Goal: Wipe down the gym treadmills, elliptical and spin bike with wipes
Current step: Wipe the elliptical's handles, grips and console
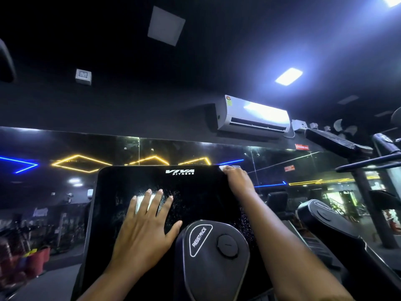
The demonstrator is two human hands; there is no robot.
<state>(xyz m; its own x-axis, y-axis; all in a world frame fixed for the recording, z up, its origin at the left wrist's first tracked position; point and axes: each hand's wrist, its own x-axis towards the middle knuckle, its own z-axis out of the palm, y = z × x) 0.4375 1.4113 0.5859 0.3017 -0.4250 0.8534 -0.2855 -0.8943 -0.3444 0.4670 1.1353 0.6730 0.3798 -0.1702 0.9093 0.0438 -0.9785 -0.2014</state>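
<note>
On console screen (195, 187): left hand (143, 227) flat, spread; right hand (237, 181) clutches apparent wipe (225, 167) over top corner.

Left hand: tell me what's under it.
Under the left hand, a white wipe shows between the spread fingers, flat on the black console screen. How far it runs beneath the palm is hidden.

Dim, fisheye-warped gym, glare from ceiling light (288, 76)

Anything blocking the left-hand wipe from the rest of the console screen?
The right hand grips the top right corner of the console screen, and the resistance dial housing stands before its lower right. Elsewhere nothing visible blocks the wipe.
</note>
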